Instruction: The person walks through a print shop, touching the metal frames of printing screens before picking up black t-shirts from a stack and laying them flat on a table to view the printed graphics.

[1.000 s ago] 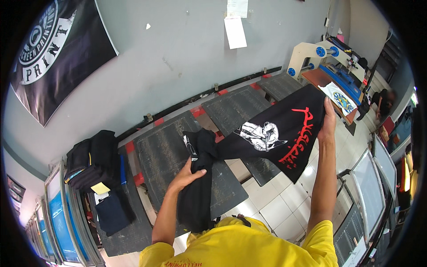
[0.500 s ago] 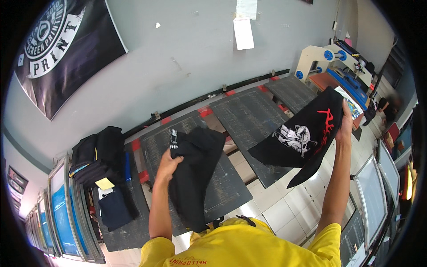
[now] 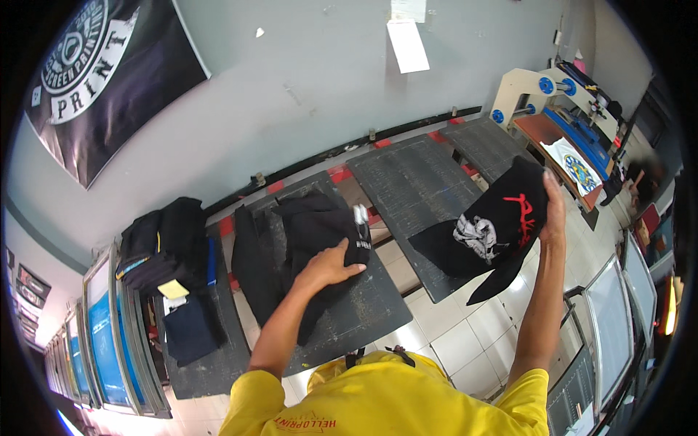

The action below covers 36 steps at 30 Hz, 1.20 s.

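Note:
My right hand (image 3: 554,207) grips the edge of a black printed garment (image 3: 483,218), raised over the boards on the right. It bears a white figure and red lettering, and its lower corner hangs free. My left hand (image 3: 331,269) rests on another black garment (image 3: 309,225), with thumb and forefinger apart; its other fingers are partly hidden. That second garment lies crumpled across a dark flat board (image 3: 356,320) and shows a small white print near its right edge.
More dark boards (image 3: 414,178) stand in a row along the grey wall. A stack of black clothes (image 3: 163,243) and a folded navy cloth (image 3: 193,334) lie at left, near framed screens (image 3: 109,349). A press machine (image 3: 567,131) stands at far right, a white printed cloth (image 3: 574,163) on it.
My left hand has moved right and let go of its pinch; the garment under it now lies spread over the board. My right hand has shifted slightly left and down with the printed garment.

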Each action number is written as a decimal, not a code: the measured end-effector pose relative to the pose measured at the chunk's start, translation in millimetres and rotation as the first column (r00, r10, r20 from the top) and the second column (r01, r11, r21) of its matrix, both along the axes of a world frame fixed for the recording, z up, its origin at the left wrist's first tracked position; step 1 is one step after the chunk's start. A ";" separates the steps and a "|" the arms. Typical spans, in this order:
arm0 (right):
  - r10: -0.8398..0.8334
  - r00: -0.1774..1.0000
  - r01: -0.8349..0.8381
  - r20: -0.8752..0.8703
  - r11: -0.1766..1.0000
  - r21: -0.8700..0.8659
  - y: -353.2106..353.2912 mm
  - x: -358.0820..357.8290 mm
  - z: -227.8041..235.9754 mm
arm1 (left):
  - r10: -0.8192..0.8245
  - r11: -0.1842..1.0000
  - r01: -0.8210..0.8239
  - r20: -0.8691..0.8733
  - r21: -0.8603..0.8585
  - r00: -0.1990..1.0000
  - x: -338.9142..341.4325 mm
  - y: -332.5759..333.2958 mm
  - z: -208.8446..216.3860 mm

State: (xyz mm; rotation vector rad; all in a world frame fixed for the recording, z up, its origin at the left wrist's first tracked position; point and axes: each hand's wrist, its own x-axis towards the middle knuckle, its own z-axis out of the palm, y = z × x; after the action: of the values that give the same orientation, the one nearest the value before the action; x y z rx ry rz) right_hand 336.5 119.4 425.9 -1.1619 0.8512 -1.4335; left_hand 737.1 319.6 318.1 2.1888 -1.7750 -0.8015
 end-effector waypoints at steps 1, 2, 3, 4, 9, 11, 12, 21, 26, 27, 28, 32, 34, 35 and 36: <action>-0.078 0.995 0.080 -0.058 0.997 0.024 7.2 7.7 4.1 | 0.004 1.000 -0.005 -0.081 -0.012 0.997 -8.7 -6.1 5.5; 0.166 0.979 -0.168 -0.122 0.986 -0.007 18.3 11.8 10.8 | -0.045 0.988 0.010 -0.224 -0.155 0.974 -18.2 -14.0 13.4; 0.284 0.933 -0.288 -0.222 0.957 0.012 28.3 18.7 18.3 | -0.111 0.947 -0.006 -0.346 -0.321 0.932 -28.2 -19.9 23.2; 0.358 0.881 -0.375 -0.308 0.927 0.004 37.9 29.0 24.8 | -0.230 0.892 0.032 -0.392 -0.450 0.891 -39.3 -29.5 35.5; 0.591 0.619 -0.698 -0.517 0.716 -0.016 75.6 72.9 65.7 | -0.716 0.645 0.168 -0.514 -0.745 0.472 -97.7 -66.2 112.2; 0.555 0.605 -0.705 -0.571 0.707 -0.060 80.0 71.4 85.6 | -0.712 0.691 0.304 -0.544 -0.656 0.444 -102.7 -70.0 133.4; 0.522 0.623 -0.694 -0.583 0.713 -0.104 79.7 66.3 95.7 | -0.690 0.720 0.402 -0.522 -0.565 0.502 -99.8 -70.6 139.7; 0.062 0.671 -0.468 -0.739 0.808 -0.358 48.2 5.8 165.5 | -0.596 0.803 0.389 -0.630 -0.452 0.498 -71.1 -21.2 85.1; -0.496 0.280 -0.558 -0.822 0.612 -0.560 -14.5 56.0 166.2 | -0.368 0.921 0.075 -0.794 -0.382 0.484 -48.0 24.8 60.7; -0.579 0.187 -0.566 -0.794 0.597 -0.568 -24.4 77.7 159.0 | -0.315 0.937 0.006 -0.838 -0.349 0.445 -44.8 34.2 54.7; -0.632 0.162 -0.609 -0.757 0.540 -0.581 -31.9 103.4 149.7 | -0.248 0.949 -0.061 -0.852 -0.309 0.462 -41.0 40.8 47.5; -0.488 0.237 -0.561 -0.840 0.637 -0.528 -32.1 241.9 82.7 | -0.090 0.873 -0.435 -0.949 -0.221 0.301 -23.0 75.0 -6.3; -0.267 0.478 -0.662 -0.837 0.517 -0.543 -16.4 295.7 41.7 | 0.100 0.816 -0.559 -0.917 -0.145 0.385 -4.7 93.0 -45.8; -0.139 0.544 -0.714 -0.828 0.442 -0.543 -7.3 312.2 21.4 | 0.159 0.781 -0.610 -0.900 -0.137 0.405 6.5 102.3 -66.5; -0.128 0.600 -0.703 -0.790 0.386 -0.597 -0.4 321.8 3.7 | 0.267 0.736 -0.659 -0.829 -0.154 0.492 17.4 112.9 -86.5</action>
State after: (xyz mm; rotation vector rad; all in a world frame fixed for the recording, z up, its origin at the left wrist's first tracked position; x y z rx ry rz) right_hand 658.2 119.0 429.6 -2.7600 0.1908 -0.9496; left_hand 754.5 432.6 231.6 1.5046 -0.7292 -0.8579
